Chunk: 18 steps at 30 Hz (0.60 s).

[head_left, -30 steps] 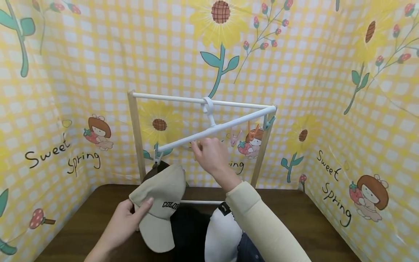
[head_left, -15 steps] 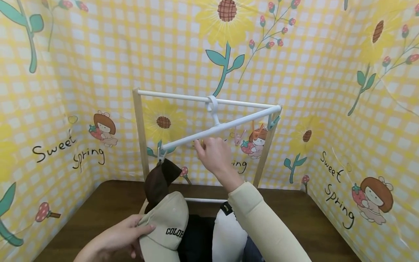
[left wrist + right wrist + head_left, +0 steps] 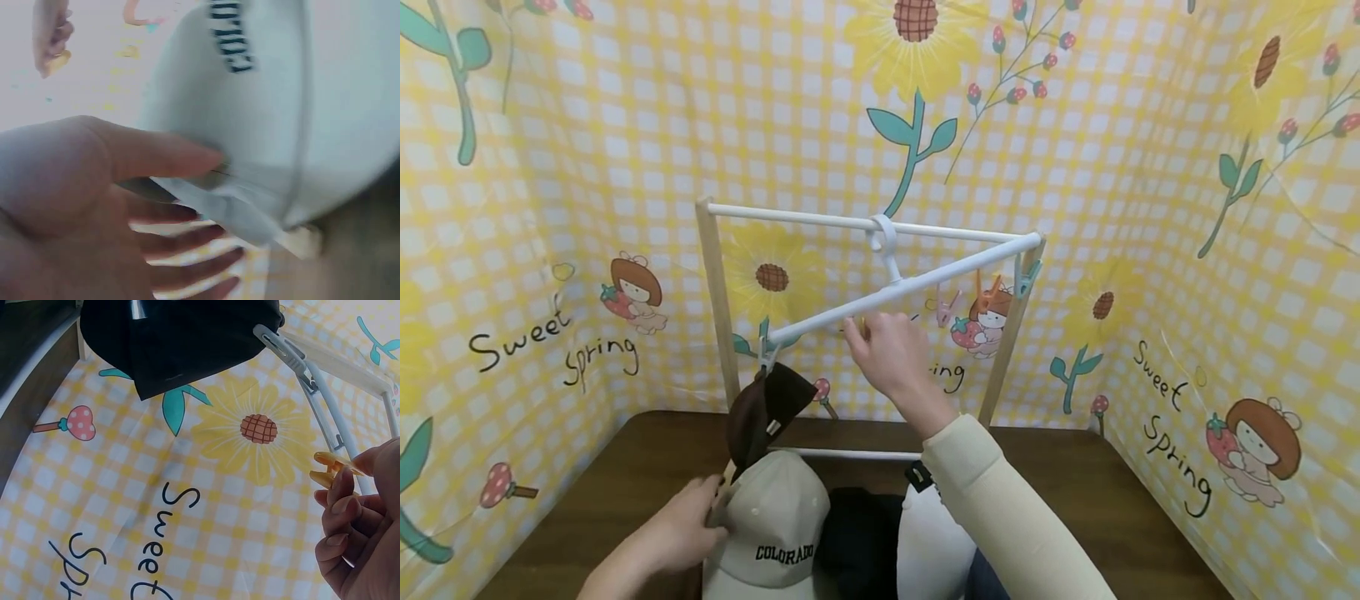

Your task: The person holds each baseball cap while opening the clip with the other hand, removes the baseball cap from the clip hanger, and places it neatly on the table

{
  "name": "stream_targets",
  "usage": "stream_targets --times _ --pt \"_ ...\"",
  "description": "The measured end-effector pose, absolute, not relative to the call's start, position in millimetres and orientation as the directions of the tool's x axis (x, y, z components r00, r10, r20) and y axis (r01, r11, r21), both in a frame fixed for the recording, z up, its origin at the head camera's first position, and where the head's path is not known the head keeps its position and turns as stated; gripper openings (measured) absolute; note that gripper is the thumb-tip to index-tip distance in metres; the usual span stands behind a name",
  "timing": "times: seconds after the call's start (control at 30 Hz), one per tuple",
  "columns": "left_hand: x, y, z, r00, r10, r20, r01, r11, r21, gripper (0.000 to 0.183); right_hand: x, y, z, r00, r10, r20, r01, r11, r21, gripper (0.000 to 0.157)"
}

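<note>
A beige baseball cap [image 3: 782,512] lettered COLORADO sits low at the front, its left edge between the thumb and fingers of my left hand [image 3: 681,525]. In the left wrist view, the thumb lies on the cap's cloth and the fingers are spread behind its edge. My right hand [image 3: 891,354] is just under the white hanger bar [image 3: 902,289]. It pinches a yellow clip [image 3: 328,470], seen in the right wrist view. A dark brown cap [image 3: 756,421] hangs from a white clip [image 3: 767,354] at the hanger's lower left end.
The tilted hanger hooks onto a rack's white top rod [image 3: 797,217]. Pink [image 3: 947,310], orange [image 3: 988,292] and teal [image 3: 1027,279] clips hang on its right side. A black cap [image 3: 861,533] and a white cap [image 3: 934,542] lie beside the beige one on the brown table [image 3: 1075,500].
My left hand has brought the beige cap down, away from the brown cap, and turned it so its lettering faces me. The right hand stays under the hanger bar.
</note>
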State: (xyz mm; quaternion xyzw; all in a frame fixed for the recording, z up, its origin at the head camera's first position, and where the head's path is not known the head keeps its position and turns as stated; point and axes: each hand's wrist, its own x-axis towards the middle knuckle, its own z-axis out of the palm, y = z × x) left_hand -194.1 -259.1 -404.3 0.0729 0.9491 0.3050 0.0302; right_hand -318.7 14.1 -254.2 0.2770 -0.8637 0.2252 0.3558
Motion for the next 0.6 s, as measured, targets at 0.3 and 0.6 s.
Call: stream_targets --times 0.3,0.6 --pt "-222.1 -248.6 -365.0 -0.993 0.067 0.093 0.115 0.597 0.794 0.081 -318.9 17.3 -261.6 -0.611 -0.29 0.736 -0.636 0.733 -0.239 0.055" --pt "-247.5 -247.4 -368.6 -0.975 0.165 0.148 0.218 0.585 0.781 0.082 -321.3 23.4 -258.1 -0.612 -0.276 0.742 -0.647 0.714 -0.268 0.057"
